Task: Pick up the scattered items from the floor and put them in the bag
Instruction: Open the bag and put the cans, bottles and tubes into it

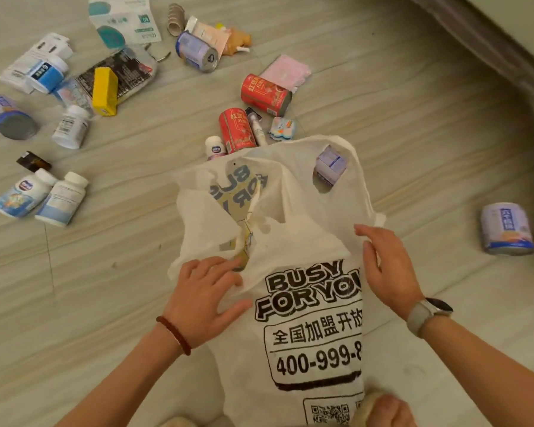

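A white printed bag (302,241) lies flat on the floor in front of me, its handles pointing away. My left hand (202,295) presses on the bag's left side with spread fingers. My right hand (386,266) touches the bag's right edge, fingers relaxed. Scattered beyond the bag are two red cans (265,94) (236,130), a purple can (196,51), a yellow box (105,90), several white pill bottles (60,198) and a small purple box (330,164) lying in a handle opening.
Another purple can (507,229) lies alone on the right. Flat packets (124,18), a pink cloth (285,72), a cardboard tube (175,20) and a dark wrapper (117,75) lie at the far side. A raised ledge (490,35) runs along the top right.
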Demonstrator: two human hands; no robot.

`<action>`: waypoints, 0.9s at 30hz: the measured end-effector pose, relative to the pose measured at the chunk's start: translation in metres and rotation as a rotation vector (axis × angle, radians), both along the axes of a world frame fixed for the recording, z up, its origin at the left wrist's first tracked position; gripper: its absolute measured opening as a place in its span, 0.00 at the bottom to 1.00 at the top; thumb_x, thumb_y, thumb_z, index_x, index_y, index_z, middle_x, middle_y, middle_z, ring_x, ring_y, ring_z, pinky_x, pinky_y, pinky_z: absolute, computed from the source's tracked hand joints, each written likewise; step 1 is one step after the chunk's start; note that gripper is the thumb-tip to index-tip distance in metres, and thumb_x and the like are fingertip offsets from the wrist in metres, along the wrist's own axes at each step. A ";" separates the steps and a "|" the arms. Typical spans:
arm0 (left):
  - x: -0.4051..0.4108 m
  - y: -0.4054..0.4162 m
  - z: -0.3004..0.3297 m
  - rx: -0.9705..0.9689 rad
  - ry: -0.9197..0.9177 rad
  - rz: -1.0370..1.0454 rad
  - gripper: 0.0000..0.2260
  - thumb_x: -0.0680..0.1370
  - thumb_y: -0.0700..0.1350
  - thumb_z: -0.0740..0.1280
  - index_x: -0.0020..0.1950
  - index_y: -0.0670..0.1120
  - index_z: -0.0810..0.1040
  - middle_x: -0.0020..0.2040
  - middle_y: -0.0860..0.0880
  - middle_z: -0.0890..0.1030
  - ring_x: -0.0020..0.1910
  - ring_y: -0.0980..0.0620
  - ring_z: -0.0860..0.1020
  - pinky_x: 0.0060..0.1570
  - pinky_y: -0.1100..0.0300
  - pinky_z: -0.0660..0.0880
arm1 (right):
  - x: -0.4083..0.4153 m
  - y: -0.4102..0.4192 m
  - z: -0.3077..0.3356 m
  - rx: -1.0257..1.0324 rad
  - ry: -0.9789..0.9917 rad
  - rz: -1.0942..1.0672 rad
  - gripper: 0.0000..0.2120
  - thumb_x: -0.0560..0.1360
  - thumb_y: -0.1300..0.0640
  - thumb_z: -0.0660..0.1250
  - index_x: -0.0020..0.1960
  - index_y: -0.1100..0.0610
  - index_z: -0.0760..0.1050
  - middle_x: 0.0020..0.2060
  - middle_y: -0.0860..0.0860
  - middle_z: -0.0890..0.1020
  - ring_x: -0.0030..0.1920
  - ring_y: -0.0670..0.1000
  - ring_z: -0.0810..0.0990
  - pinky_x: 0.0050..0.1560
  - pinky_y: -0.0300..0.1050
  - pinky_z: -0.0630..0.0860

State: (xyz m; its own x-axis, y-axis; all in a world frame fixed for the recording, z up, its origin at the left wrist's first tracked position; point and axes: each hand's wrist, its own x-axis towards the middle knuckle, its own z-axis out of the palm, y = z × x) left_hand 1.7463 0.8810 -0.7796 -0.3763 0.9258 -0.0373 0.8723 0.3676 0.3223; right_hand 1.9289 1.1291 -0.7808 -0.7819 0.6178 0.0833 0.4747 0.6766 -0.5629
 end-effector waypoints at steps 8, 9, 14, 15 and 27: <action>0.005 0.045 0.017 -0.131 -0.144 0.106 0.40 0.67 0.69 0.44 0.74 0.50 0.52 0.61 0.52 0.76 0.65 0.50 0.69 0.64 0.56 0.56 | -0.058 0.027 0.023 -0.614 0.019 -0.442 0.30 0.78 0.51 0.59 0.75 0.55 0.50 0.73 0.56 0.57 0.68 0.56 0.66 0.66 0.46 0.63; 0.007 0.049 0.015 -0.193 -0.217 0.114 0.41 0.66 0.71 0.45 0.74 0.50 0.46 0.60 0.51 0.77 0.63 0.50 0.71 0.64 0.57 0.57 | -0.066 0.026 0.025 -0.756 0.013 -0.434 0.28 0.78 0.50 0.57 0.74 0.54 0.52 0.72 0.57 0.61 0.60 0.56 0.73 0.58 0.47 0.70; 0.019 0.056 0.008 -0.005 -0.068 -0.052 0.22 0.73 0.59 0.56 0.60 0.49 0.75 0.41 0.49 0.82 0.39 0.49 0.81 0.47 0.60 0.70 | -0.077 0.003 0.019 -0.674 -0.161 -0.041 0.19 0.80 0.51 0.53 0.70 0.50 0.62 0.54 0.53 0.79 0.49 0.52 0.77 0.47 0.44 0.72; 0.021 0.053 0.003 0.090 0.021 -0.134 0.14 0.73 0.53 0.59 0.53 0.50 0.77 0.34 0.51 0.80 0.32 0.50 0.79 0.42 0.63 0.68 | -0.077 -0.002 0.020 -0.690 -0.187 0.026 0.20 0.79 0.49 0.54 0.70 0.47 0.61 0.53 0.52 0.79 0.50 0.54 0.78 0.48 0.42 0.74; 0.009 0.038 0.021 0.261 0.391 0.050 0.22 0.73 0.65 0.57 0.53 0.52 0.80 0.60 0.45 0.75 0.63 0.44 0.67 0.65 0.40 0.54 | -0.094 -0.019 0.020 -0.600 -0.070 0.002 0.22 0.72 0.66 0.63 0.66 0.59 0.67 0.59 0.56 0.76 0.57 0.53 0.74 0.54 0.40 0.67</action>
